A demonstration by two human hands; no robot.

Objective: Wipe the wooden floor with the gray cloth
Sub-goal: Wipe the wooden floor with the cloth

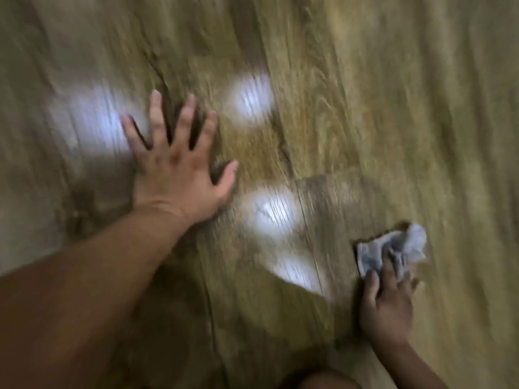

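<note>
- Wooden floor (pixel 365 94) fills the whole view, its brown planks running from the near edge away toward the top; the picture is smeared by motion blur.
- At the lower right, the right hand (pixel 387 301) grips the gray cloth (pixel 404 248), which is crumpled into a loose wad.
- Its fingers (pixel 389 265) reach forward over the near part of the cloth and gather folds between them, with the thumb against the cloth's near left edge; blur hides how tightly they curl.
- The cloth lies on the floor just beyond the fingertips, bunched up rather than spread flat, with its far end sticking out past the hand toward the upper right.
- A dark shadow sits on the planks along the cloth's left and far sides.
- The left hand (pixel 179 175) is well apart from the cloth, at centre left, and holds nothing.
- It lies palm down on the floor with all five fingers straight and spread wide, the thumb pointing right.
- The bare left forearm (pixel 84 290) runs from that hand down to the lower left corner.
- Pale bluish-white light patches (pixel 251 98) gleam on the planks around and between the two hands.
- A rounded patch of skin (pixel 328 380), perhaps a knee, shows at the bottom edge.
</note>
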